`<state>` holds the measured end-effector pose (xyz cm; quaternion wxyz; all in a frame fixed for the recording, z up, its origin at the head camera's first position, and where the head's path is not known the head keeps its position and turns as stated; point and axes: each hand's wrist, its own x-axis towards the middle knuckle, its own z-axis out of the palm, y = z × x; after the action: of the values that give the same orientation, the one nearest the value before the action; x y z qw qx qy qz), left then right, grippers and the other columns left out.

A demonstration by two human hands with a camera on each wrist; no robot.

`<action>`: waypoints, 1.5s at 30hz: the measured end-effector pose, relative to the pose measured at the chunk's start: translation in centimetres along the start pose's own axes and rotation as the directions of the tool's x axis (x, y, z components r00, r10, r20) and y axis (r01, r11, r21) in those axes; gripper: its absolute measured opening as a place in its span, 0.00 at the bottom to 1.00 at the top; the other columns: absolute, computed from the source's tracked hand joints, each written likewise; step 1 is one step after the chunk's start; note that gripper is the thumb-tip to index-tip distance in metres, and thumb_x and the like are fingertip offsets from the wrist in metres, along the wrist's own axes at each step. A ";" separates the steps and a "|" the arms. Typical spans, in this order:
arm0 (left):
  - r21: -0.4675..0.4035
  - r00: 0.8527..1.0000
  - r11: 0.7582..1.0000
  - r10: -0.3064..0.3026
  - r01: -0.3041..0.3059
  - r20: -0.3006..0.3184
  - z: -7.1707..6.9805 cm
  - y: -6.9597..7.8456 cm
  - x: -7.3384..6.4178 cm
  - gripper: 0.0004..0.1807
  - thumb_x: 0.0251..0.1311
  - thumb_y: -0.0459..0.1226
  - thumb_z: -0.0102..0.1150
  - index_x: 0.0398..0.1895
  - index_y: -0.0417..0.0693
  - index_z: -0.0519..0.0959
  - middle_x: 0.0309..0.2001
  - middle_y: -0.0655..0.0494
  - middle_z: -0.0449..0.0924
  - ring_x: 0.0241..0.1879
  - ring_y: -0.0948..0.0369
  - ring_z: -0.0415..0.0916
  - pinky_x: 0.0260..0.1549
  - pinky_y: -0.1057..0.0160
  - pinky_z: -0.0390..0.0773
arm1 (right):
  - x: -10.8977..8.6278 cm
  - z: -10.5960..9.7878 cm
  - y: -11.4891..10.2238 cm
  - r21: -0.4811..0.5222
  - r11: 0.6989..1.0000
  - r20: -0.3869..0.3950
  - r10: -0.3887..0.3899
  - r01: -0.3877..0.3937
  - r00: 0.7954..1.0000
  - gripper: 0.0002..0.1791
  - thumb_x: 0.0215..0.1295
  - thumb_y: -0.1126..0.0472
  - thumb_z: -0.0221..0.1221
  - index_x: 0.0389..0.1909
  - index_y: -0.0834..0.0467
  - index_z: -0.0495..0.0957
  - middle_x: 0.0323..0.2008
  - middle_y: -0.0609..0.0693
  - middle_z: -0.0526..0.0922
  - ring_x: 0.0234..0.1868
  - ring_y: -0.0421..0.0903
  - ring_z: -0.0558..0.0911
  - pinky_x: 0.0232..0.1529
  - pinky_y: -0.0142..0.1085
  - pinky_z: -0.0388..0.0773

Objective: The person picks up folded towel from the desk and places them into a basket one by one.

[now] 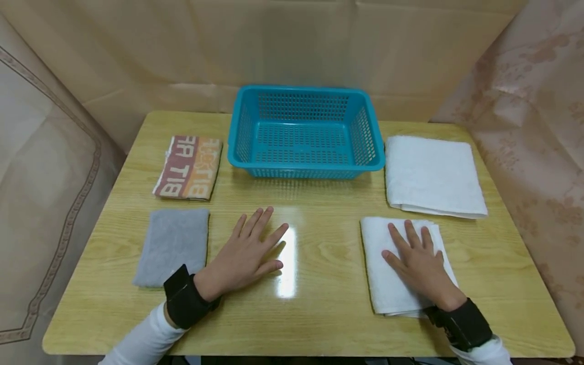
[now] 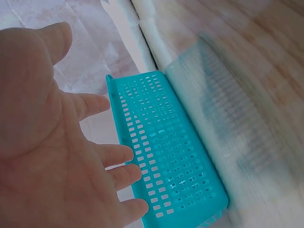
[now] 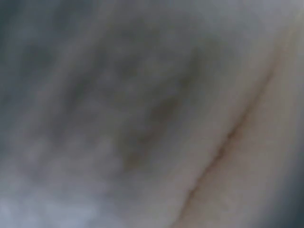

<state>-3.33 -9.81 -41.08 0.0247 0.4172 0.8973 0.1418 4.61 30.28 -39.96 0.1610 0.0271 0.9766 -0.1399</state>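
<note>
My right hand lies spread and flat on a folded white towel at the front right. In the right wrist view everything is too blurred and close to make out. Over the middle of the table, my left hand has its fingers stretched and holds nothing. Just left of that hand's wrist lies a folded grey towel. The left wrist view shows the left palm with straight fingers, and beyond them the blue plastic basket. Nothing lies in the basket, which stands at the back centre.
A second folded white towel lies right of the basket. At the back left is a folded towel with lettering in maroon and orange. All rest on a wood-grain table, with hanging cloth close behind it.
</note>
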 end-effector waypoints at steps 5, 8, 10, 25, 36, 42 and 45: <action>0.002 1.000 1.000 0.004 -0.004 0.003 0.1 0.0 -0.1 0.38 0.72 0.61 0.42 0.79 0.56 0.54 0.78 0.36 0.41 0.77 0.43 0.41 0.71 0.38 0.44 | 0.1 0.2 -0.2 0.002 1.000 -0.005 -0.005 0.005 1.000 0.41 0.76 0.36 0.43 0.80 0.52 0.44 0.78 0.67 0.36 0.73 0.76 0.32 0.53 0.82 0.41; 0.005 1.000 1.000 0.012 -0.012 -0.001 0.1 -0.1 0.0 0.38 0.73 0.62 0.38 0.79 0.56 0.55 0.78 0.37 0.41 0.77 0.43 0.41 0.71 0.38 0.44 | 0.1 0.1 -0.3 0.000 1.000 -0.009 -0.007 0.007 1.000 0.41 0.76 0.36 0.43 0.80 0.52 0.44 0.78 0.67 0.36 0.73 0.76 0.32 0.53 0.82 0.41; 0.010 1.000 1.000 0.015 -0.015 -0.001 0.0 0.0 0.0 0.38 0.73 0.62 0.36 0.79 0.56 0.55 0.78 0.37 0.41 0.77 0.43 0.41 0.72 0.39 0.44 | 0.2 0.1 -0.4 -0.003 1.000 -0.011 -0.008 0.008 1.000 0.41 0.76 0.36 0.42 0.80 0.52 0.44 0.78 0.67 0.36 0.73 0.76 0.32 0.53 0.82 0.41; 0.023 0.999 1.000 0.020 -0.019 -0.029 0.2 -0.2 -0.4 0.37 0.73 0.60 0.41 0.79 0.55 0.54 0.78 0.37 0.42 0.77 0.43 0.42 0.71 0.39 0.45 | 0.5 0.2 -0.8 -0.001 1.000 -0.012 -0.005 0.005 1.000 0.41 0.76 0.36 0.42 0.80 0.52 0.44 0.78 0.67 0.36 0.74 0.75 0.32 0.53 0.82 0.41; 0.012 1.000 1.000 0.001 -0.001 -0.001 0.1 -0.1 -0.3 0.38 0.72 0.60 0.44 0.79 0.56 0.55 0.79 0.37 0.41 0.77 0.43 0.41 0.72 0.40 0.42 | 0.8 0.3 -1.0 0.010 1.000 -0.008 -0.011 0.011 1.000 0.41 0.76 0.35 0.41 0.80 0.51 0.43 0.78 0.66 0.36 0.74 0.74 0.31 0.53 0.82 0.42; 0.018 1.000 1.000 -0.002 0.002 -0.005 0.1 -0.1 -0.3 0.38 0.72 0.59 0.45 0.79 0.55 0.55 0.78 0.37 0.42 0.77 0.43 0.42 0.72 0.39 0.44 | 1.0 0.3 -1.3 -0.002 1.000 -0.018 -0.026 0.026 0.999 0.40 0.76 0.36 0.42 0.80 0.52 0.45 0.77 0.67 0.37 0.74 0.75 0.32 0.53 0.82 0.41; 0.019 1.000 1.000 -0.004 0.004 -0.005 0.2 -0.2 -0.3 0.38 0.72 0.60 0.45 0.79 0.56 0.56 0.78 0.37 0.42 0.77 0.43 0.42 0.71 0.39 0.45 | 1.2 0.2 -1.5 -0.005 0.999 -0.021 -0.039 0.039 0.999 0.40 0.76 0.37 0.42 0.80 0.53 0.45 0.77 0.68 0.37 0.74 0.75 0.32 0.54 0.83 0.41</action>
<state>-3.24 -10.06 -41.34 0.0187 0.4154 0.8995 0.1342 3.38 28.75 -40.11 0.1480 0.0090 0.9789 -0.1404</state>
